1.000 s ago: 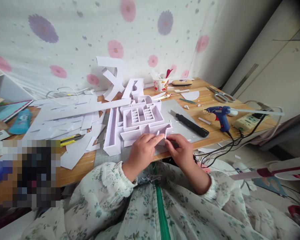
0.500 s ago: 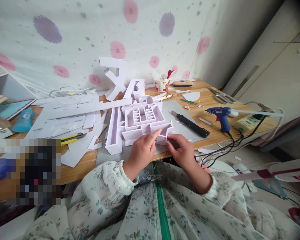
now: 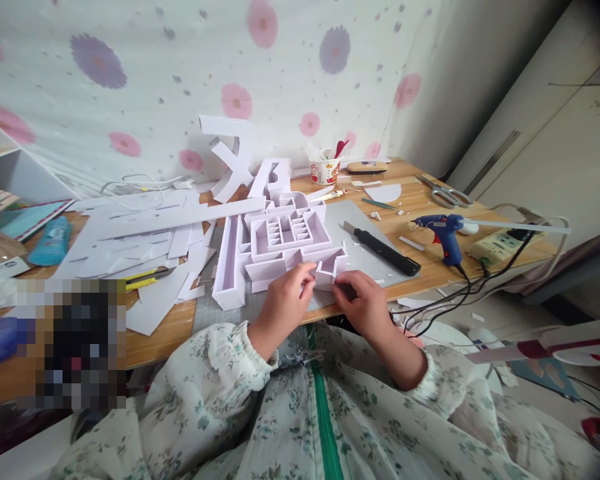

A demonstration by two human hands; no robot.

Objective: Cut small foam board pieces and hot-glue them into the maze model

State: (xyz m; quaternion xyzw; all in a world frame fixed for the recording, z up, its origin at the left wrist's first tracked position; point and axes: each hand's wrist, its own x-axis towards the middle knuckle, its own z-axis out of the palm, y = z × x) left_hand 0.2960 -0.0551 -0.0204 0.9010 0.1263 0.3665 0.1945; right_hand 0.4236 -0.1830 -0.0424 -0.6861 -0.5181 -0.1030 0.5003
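Note:
A white foam-board structure (image 3: 265,270) made of glued letter-like box walls lies in front of me, with open compartments. My left hand (image 3: 286,300) is at its front edge, thumb and index finger curved and apart beside a small upright wall at the front right. Nothing shows between those fingers. My right hand (image 3: 365,300) is closed at the structure's front right corner, thumb and fingertips against the wall; the far side of this grip is hidden. Behind my right hand lies a black utility knife (image 3: 387,253) on a grey cutting mat (image 3: 337,223).
To the right stand a blue glue gun (image 3: 445,233), a power strip (image 3: 500,245) with cables and scissors (image 3: 445,193). White board offcuts (image 3: 150,250) and a yellow cutter (image 3: 143,280) lie left. A paper cup (image 3: 325,168) and tall white characters (image 3: 230,160) stand behind.
My left index finger has drawn back from the top of the small front right wall and bent toward the thumb. My right hand stays at the corner.

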